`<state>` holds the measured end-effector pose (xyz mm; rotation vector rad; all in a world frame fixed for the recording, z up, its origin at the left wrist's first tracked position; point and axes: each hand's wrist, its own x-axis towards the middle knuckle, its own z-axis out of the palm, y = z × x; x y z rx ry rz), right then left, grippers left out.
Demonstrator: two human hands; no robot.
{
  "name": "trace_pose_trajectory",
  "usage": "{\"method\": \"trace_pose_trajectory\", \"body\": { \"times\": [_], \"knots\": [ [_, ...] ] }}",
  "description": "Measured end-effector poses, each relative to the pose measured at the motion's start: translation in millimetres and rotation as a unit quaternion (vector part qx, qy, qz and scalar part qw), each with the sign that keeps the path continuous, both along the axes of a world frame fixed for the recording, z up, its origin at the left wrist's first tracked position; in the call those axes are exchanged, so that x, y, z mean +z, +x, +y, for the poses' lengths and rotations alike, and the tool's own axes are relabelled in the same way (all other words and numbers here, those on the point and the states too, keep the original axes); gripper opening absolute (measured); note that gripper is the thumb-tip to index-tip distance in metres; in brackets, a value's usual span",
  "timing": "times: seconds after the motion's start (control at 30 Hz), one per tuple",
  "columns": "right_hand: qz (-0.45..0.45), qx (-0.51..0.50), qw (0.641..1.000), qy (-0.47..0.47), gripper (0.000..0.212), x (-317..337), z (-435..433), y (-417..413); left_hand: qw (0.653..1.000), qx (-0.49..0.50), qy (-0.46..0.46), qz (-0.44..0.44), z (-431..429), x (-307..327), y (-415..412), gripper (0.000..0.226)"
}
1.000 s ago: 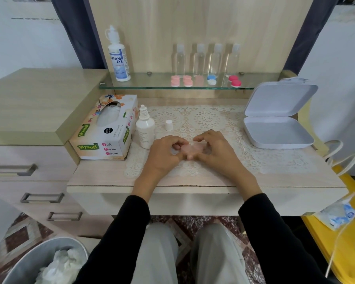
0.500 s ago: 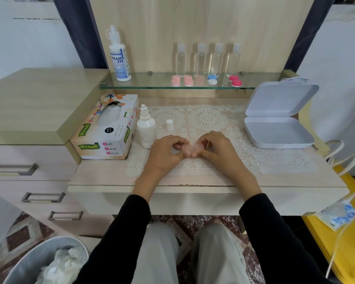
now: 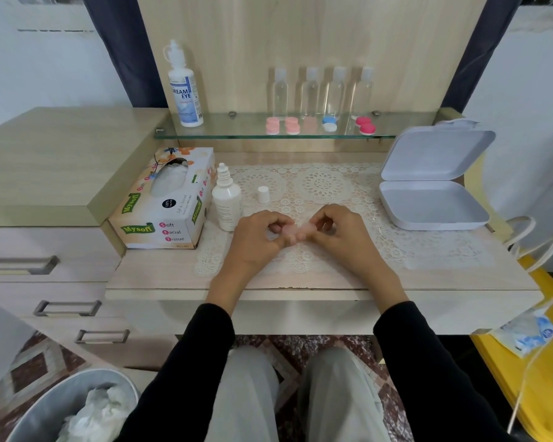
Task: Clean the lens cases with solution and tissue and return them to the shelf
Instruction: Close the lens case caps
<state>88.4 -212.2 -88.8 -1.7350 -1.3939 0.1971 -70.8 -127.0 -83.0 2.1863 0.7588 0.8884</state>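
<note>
- Broadly, the counter (image 3: 300, 279) carries the work, with a lace mat (image 3: 320, 186) spread over its middle; keeping the case low over that mat seems wise, since a dropped lid would land softly and stay within reach.
- The glass shelf (image 3: 224, 130) behind holds the other lens cases (image 3: 283, 126) in a row in front of four clear bottles (image 3: 323, 94); this case belongs back there once it is dry.
- The tissue box (image 3: 166, 205) sits at the left of the counter with white tissue showing in its slot; no tissue shows in either hand, so a sheet probably has to be pulled before any wiping.
- The left hand (image 3: 256, 240) and right hand (image 3: 339, 232) meet just above the mat; each grip is clamped on one end of the case, fingers curled.
- The small solution bottle (image 3: 226, 202) stands uncapped just beside the left hand, its cap (image 3: 263, 194) apart on the mat; a stray wrist could tip it, so the turning is best done with the fingers alone.
- The pale pink lens case (image 3: 296, 230) is pinched between both hands and mostly hidden; whether its lids are on or off I cannot tell; it should be held level and one end turned gently against the other.
</note>
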Motion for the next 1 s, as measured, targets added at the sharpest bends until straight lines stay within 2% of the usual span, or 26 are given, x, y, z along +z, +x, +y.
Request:
{"method": "trace_pose_trajectory", "body": {
  "times": [0.1, 0.37, 0.53, 0.67, 0.83, 1.0],
  "knots": [
    [-0.009, 0.01, 1.0, 0.001, 0.032, -0.2, 1.0, -1.3, 1.0, -0.002, 0.0, -0.003, 0.1, -0.4, 0.3, 0.034],
    [-0.018, 0.023, 1.0, -0.01, 0.006, -0.9, -0.3, -0.1, 1.0, 0.005, -0.012, 0.0, 3.0, -3.5, 0.8, 0.031],
    [-0.009, -0.001, 1.0, 0.003, 0.025, -0.6, 0.0, 0.0, 1.0, 0.005, -0.02, -0.001, 2.9, -3.4, 1.1, 0.032],
    [-0.021, 0.01, 1.0, 0.013, 0.025, -1.2, -0.1, -0.6, 1.0, 0.005, -0.016, -0.003, 2.9, -3.6, 1.1, 0.032],
    [-0.04, 0.02, 0.999, 0.004, 0.009, -2.3, 0.4, 1.0, 1.0, 0.004, -0.017, -0.005, 3.7, -4.6, 0.8, 0.032],
    [-0.026, 0.006, 1.0, 0.009, 0.023, -3.3, 0.7, 0.7, 1.0, 0.01, -0.015, 0.002, 3.4, -4.5, 1.4, 0.033]
  ]
}}
